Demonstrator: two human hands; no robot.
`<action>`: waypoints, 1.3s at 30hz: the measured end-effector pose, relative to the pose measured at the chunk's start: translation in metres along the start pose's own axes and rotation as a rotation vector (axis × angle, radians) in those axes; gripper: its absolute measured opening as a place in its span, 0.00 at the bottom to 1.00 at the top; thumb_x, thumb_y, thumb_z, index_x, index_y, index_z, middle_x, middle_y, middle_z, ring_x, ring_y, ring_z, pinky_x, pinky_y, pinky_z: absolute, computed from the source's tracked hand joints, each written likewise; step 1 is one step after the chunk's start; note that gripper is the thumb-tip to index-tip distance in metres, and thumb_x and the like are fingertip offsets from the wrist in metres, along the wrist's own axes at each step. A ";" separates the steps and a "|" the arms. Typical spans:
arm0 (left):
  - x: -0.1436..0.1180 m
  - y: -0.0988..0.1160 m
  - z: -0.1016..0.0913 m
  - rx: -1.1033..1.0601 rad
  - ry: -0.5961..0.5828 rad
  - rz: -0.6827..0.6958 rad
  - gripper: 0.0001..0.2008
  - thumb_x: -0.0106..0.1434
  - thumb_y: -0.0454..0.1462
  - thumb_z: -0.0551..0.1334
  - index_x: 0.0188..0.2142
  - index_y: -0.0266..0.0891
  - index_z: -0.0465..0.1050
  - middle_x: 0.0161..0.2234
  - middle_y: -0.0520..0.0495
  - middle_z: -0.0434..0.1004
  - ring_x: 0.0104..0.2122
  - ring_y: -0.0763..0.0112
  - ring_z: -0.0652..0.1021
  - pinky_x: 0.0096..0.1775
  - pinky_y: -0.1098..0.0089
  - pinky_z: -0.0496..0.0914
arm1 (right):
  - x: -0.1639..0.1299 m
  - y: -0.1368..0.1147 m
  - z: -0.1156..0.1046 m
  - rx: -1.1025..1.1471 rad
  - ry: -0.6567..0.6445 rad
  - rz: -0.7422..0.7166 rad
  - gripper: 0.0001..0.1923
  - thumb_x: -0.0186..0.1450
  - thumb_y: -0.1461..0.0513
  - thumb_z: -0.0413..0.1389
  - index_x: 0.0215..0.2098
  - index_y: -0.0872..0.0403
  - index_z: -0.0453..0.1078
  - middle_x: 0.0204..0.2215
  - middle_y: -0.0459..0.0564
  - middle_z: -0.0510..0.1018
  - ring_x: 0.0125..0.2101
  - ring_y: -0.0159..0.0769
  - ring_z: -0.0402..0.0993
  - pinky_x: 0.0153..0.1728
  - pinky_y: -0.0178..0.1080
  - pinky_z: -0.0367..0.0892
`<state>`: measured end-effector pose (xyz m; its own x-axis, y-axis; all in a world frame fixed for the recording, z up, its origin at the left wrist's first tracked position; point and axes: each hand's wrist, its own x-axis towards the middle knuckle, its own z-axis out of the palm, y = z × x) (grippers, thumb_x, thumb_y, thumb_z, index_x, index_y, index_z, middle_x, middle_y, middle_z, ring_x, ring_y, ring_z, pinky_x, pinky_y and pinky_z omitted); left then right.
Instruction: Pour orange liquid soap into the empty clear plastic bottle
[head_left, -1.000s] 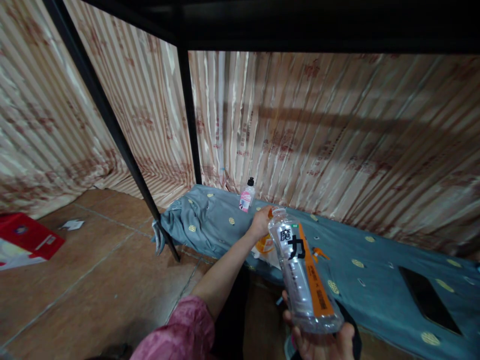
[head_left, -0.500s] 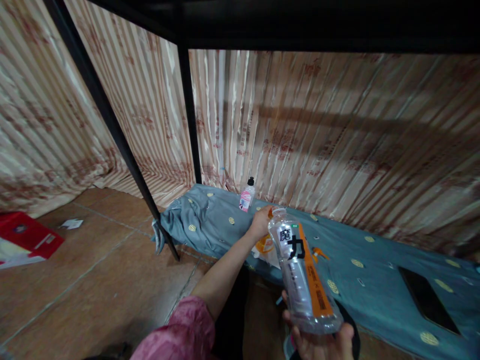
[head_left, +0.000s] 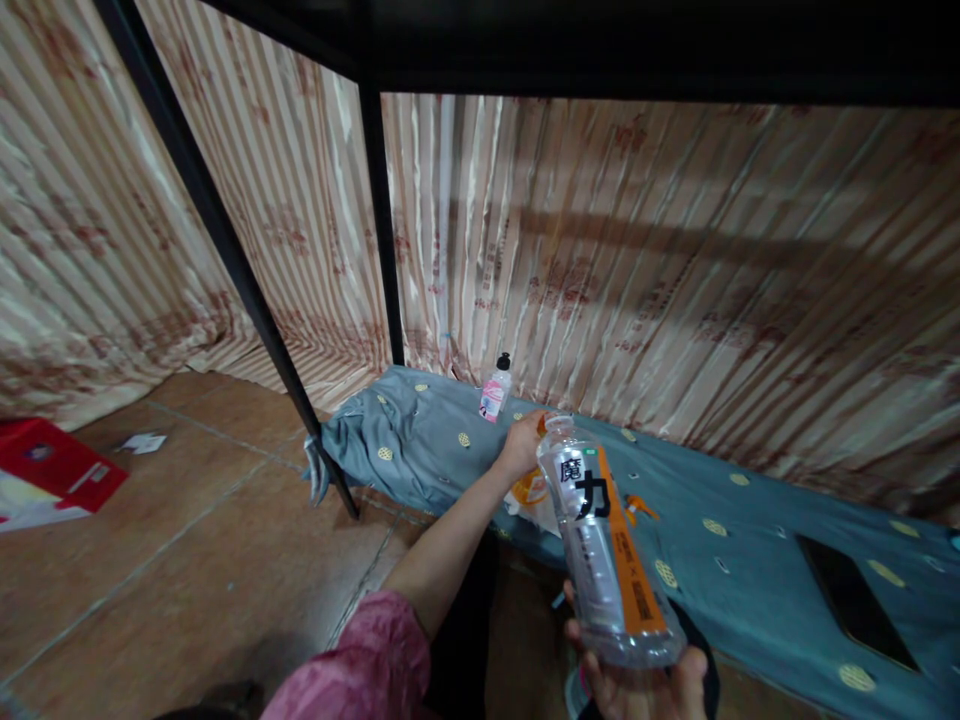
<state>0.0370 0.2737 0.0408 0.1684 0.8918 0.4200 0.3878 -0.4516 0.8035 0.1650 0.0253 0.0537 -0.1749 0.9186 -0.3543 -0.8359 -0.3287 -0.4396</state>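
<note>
A clear plastic drink bottle (head_left: 592, 520) with an orange and silver label and large black characters tilts in front of me, its mouth pointing away. My right hand (head_left: 637, 690) is wrapped around its base from below. At the neck, which shows no cap, is my left hand (head_left: 520, 447), fingers closed and partly hidden behind the bottle. Something small and orange, looking like a bottle cap, shows at its fingertips. Below that hand lies a white and orange packet (head_left: 531, 492), partly covered by the bottle. An orange object (head_left: 639, 508) rests on the cloth to the right.
Teal cloth (head_left: 427, 440) with yellow pineapple prints covers a low bed. A small bottle with a black cap (head_left: 495, 388) stands near the curtain (head_left: 637, 250). A dark phone (head_left: 855, 600) lies at right. Black posts (head_left: 225, 240) rise at left; a red box (head_left: 60, 475) sits on the tiled floor.
Hardly anything differs. The view has shifted very slightly; both hands and the bottle keep their places.
</note>
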 end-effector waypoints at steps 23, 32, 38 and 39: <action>0.000 0.001 -0.002 0.016 -0.023 -0.006 0.13 0.62 0.42 0.59 0.40 0.36 0.74 0.40 0.44 0.78 0.40 0.65 0.77 0.47 0.66 0.71 | 0.001 0.002 0.001 -0.009 0.000 -0.011 0.30 0.44 0.43 0.68 0.41 0.48 0.79 0.42 0.55 0.85 0.37 0.49 0.82 0.33 0.36 0.78; 0.001 0.001 -0.002 0.000 -0.012 -0.016 0.11 0.61 0.41 0.61 0.39 0.37 0.74 0.39 0.45 0.79 0.41 0.64 0.78 0.47 0.66 0.71 | 0.002 0.003 -0.002 -0.017 -0.008 -0.012 0.31 0.44 0.41 0.66 0.42 0.47 0.79 0.42 0.55 0.84 0.38 0.48 0.82 0.34 0.36 0.77; 0.000 0.000 -0.001 -0.011 -0.002 -0.008 0.10 0.61 0.41 0.60 0.39 0.38 0.74 0.39 0.46 0.79 0.40 0.65 0.78 0.46 0.67 0.71 | 0.002 0.003 -0.004 -0.006 -0.009 -0.007 0.31 0.44 0.42 0.67 0.43 0.47 0.79 0.43 0.55 0.84 0.38 0.49 0.82 0.34 0.36 0.78; 0.000 0.000 -0.001 -0.011 -0.004 -0.004 0.10 0.61 0.41 0.60 0.39 0.38 0.74 0.39 0.46 0.79 0.40 0.65 0.78 0.46 0.67 0.71 | 0.002 0.003 -0.004 -0.005 -0.009 -0.005 0.31 0.44 0.42 0.67 0.43 0.47 0.79 0.43 0.55 0.84 0.38 0.49 0.82 0.33 0.36 0.77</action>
<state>0.0358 0.2738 0.0416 0.1706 0.8938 0.4147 0.3788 -0.4480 0.8098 0.1644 0.0254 0.0483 -0.1757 0.9221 -0.3448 -0.8342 -0.3255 -0.4452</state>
